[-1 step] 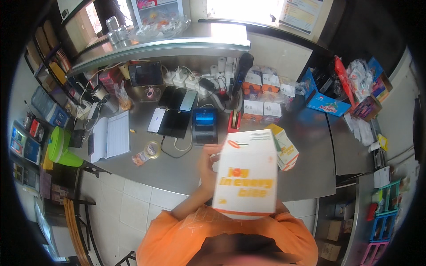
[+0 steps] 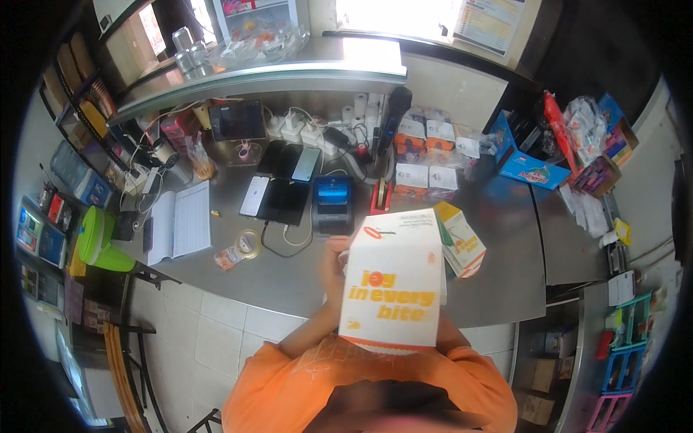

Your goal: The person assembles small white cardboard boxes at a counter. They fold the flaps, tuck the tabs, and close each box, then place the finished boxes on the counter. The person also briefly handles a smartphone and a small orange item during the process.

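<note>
A white cardboard food box point(image 2: 393, 260) with orange-yellow lettering and an orange lower edge is held up in front of my chest, over the counter's near edge. At its left side, my left hand point(image 2: 334, 261) grips the edge, its fingers partly tucked behind the card. My right forearm point(image 2: 451, 338) goes up behind the box, which hides that hand and its fingers. Just right of the raised box, more white, yellow and green cartons point(image 2: 462, 242) lie on the steel counter point(image 2: 505, 281).
Behind are a small receipt printer point(image 2: 333, 206), a red tape dispenser point(image 2: 381, 195), several phones point(image 2: 285, 198) and wrapped packs point(image 2: 426, 180). An open notebook point(image 2: 180, 220) and tape roll point(image 2: 247, 244) lie left. A blue carton point(image 2: 530, 169) stands right; a green bin point(image 2: 101, 242) sits far left.
The white box has shifted slightly left, and its print looks sharper. My left hand has moved a little with it, more of its fingers now behind the card.
</note>
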The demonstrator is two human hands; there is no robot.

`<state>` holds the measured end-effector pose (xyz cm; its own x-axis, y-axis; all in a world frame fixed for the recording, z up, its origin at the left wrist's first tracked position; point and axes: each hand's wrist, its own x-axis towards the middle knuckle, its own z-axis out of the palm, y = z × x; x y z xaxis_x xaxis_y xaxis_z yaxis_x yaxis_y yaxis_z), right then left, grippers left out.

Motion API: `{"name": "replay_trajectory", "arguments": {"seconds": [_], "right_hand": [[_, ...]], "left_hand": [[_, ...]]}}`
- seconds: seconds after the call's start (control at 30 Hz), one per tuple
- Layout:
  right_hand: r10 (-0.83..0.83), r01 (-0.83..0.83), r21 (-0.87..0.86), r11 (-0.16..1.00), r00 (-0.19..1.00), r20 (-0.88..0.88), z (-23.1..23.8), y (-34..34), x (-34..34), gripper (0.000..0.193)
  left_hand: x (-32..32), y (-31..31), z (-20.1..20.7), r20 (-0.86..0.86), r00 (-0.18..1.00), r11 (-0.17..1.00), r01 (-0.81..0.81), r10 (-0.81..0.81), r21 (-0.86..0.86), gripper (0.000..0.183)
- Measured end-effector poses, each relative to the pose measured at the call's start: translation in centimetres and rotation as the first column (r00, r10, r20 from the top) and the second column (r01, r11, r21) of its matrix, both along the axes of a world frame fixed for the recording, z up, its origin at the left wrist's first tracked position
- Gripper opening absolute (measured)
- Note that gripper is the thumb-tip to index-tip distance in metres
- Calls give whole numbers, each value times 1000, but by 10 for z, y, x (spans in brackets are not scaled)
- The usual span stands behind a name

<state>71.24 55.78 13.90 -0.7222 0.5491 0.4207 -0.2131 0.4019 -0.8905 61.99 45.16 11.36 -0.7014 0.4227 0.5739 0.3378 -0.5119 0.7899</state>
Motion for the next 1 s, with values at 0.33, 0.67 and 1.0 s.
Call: {"name": "replay_trajectory", "arguments": {"seconds": [0.33,0.67,1.0], "right_hand": [[-84,85,3,996,993,-79,0,-10,-7,23],[-138,146,120,982,988,-74,-18,-14,-4,23],[75,-243,-637,732,957,-279,14,8,-4,29]], "left_hand": [[-5,1,4,-85,993,997,-81,81,0,42],[-8,-10,7,-330,929,970,-214,167,-111,38],[-41,-32,3,86,965,969,-246,248,-35,23]]}}
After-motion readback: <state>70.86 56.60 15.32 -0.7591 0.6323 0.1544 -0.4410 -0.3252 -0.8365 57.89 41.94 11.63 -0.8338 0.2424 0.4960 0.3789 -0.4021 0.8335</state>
